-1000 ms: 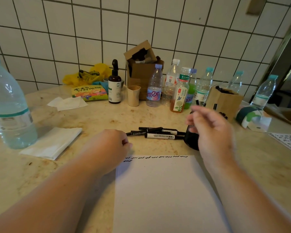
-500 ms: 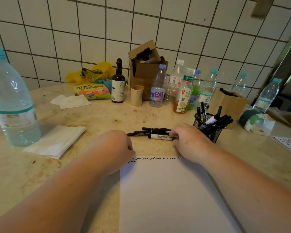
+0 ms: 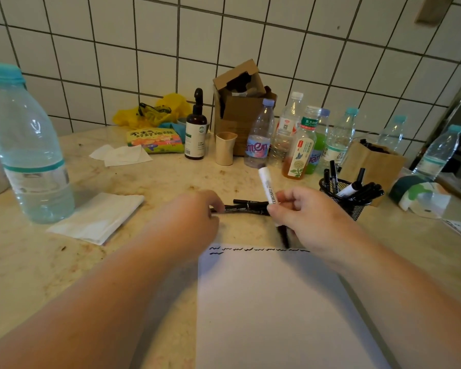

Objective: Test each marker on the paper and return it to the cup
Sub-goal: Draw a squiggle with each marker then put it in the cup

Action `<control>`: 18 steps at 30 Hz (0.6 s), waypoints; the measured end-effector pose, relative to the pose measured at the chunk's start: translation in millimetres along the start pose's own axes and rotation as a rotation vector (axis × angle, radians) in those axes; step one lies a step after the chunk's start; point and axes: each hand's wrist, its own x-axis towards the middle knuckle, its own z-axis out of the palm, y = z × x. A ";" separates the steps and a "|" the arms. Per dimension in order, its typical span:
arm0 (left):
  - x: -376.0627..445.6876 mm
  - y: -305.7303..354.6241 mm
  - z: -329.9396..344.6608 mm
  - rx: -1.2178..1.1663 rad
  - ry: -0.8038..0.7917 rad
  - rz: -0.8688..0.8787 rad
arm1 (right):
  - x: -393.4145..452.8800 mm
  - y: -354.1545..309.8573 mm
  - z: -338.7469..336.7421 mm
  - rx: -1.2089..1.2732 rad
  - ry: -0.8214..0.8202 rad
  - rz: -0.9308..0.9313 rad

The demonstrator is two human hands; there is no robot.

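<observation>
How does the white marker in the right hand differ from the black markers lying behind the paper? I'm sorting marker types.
The white marker has a white barrel with dark lettering; the black markers on the counter are dark all over. The white marker looks thicker. It is held nearly upright in the right hand, black end down above the paper, while the black markers lie flat. Both are outside the mesh cup.

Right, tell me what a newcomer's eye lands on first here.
Probably the white whiteboard marker that the right hand holds upright at centre, just above the sheet of paper with its row of black test squiggles along the top edge. Next, the black mesh cup of markers to the right, and the big water bottle looming at the far left.
</observation>
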 end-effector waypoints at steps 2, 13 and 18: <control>-1.4 1.3 -3.5 -0.111 0.032 0.034 | -12.3 1.4 6.2 0.281 -0.085 0.026; -20.1 15.9 1.9 -0.108 -0.118 0.264 | -30.6 15.0 18.4 0.873 -0.175 0.046; -22.9 18.1 2.7 -0.120 -0.073 0.292 | -28.2 14.3 16.0 0.898 -0.142 0.058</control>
